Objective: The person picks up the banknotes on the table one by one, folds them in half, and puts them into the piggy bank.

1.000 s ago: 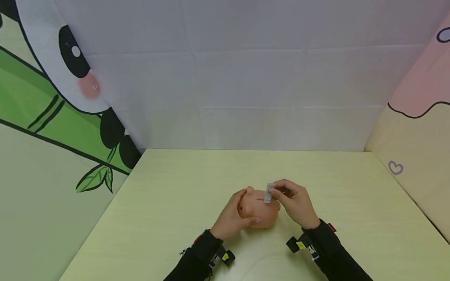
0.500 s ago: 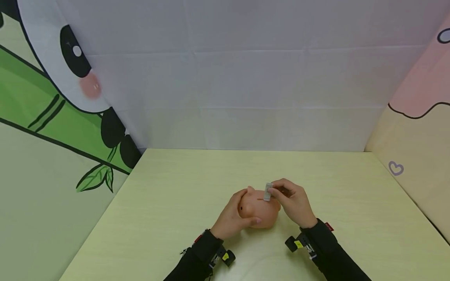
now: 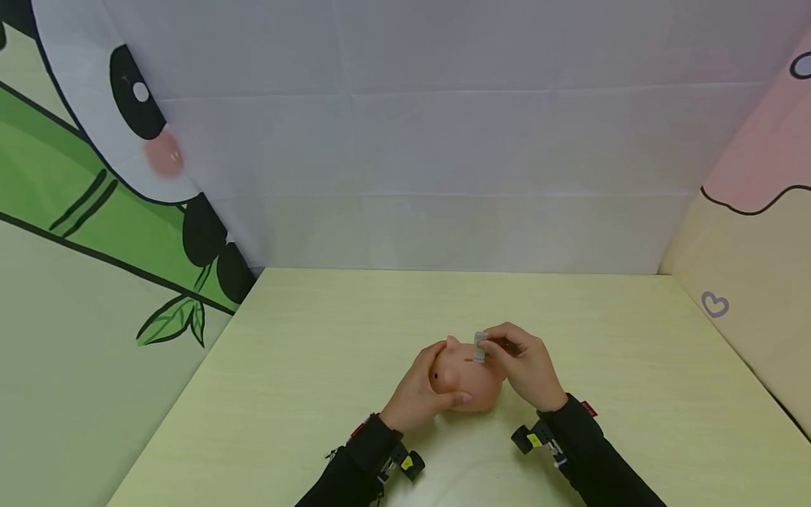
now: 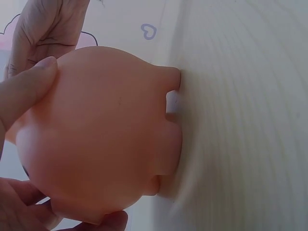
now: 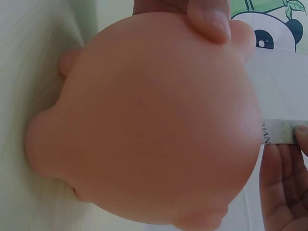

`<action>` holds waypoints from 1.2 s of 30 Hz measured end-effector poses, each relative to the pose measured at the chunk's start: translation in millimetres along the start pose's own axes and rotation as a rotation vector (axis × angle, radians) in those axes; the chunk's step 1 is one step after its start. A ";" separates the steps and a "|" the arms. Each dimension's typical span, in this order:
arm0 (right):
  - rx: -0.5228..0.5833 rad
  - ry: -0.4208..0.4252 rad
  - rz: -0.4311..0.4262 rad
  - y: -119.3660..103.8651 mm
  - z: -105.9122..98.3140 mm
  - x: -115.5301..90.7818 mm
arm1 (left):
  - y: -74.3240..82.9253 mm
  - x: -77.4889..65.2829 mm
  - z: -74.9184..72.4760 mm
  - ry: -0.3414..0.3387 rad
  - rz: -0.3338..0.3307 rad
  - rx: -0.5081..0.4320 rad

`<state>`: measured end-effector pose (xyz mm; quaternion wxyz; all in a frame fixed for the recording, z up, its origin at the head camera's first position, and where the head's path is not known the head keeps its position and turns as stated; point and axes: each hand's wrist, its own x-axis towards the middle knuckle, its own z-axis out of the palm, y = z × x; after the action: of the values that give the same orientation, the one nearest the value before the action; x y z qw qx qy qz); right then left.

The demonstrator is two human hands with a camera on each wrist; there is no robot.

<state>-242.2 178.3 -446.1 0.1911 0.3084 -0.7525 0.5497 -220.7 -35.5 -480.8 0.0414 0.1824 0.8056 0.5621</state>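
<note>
A pink piggy bank [image 3: 475, 387] stands on the table, its snout end toward my left hand [image 3: 413, 398]. That hand grips it from the left, with the thumb on the near side and fingers round the far side. On its back a brown coin slot [image 3: 468, 360] is partly visible. Between thumb and fingers, my right hand [image 3: 532, 367] pinches a small folded grey-white paper, like a banknote [image 3: 479, 348]. Its lower end is at the slot. In the right wrist view the folded banknote [image 5: 278, 131] meets the top of the piggy bank [image 5: 144, 115]; whether its edge is inside cannot be told.
The pale wooden table [image 3: 317, 338] extends around both hands. A whitish cloth wall [image 3: 443, 176] rises at its back edge, with a panda-and-bamboo panel [image 3: 114, 183] at the left and a pink-and-cream panel [image 3: 747, 253] at the right.
My right hand has shifted slightly left with the banknote, which now stands more upright over the slot. The left hand and piggy bank have hardly moved.
</note>
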 end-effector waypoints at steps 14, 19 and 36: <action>0.005 -0.036 0.002 1.3 1.9 -2.9 | -1.0 -0.9 -0.1 -0.009 0.020 -0.016; -0.006 -0.047 0.017 3.6 1.7 -4.0 | -0.6 -1.6 -0.4 -0.009 0.013 -0.017; -0.064 -0.035 0.025 8.5 0.9 -7.1 | -0.5 -0.5 0.6 -0.006 0.015 -0.001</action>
<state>-242.7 181.0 -456.8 0.1808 0.3024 -0.7768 0.5220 -220.2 -35.3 -481.5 0.0396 0.1899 0.8040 0.5621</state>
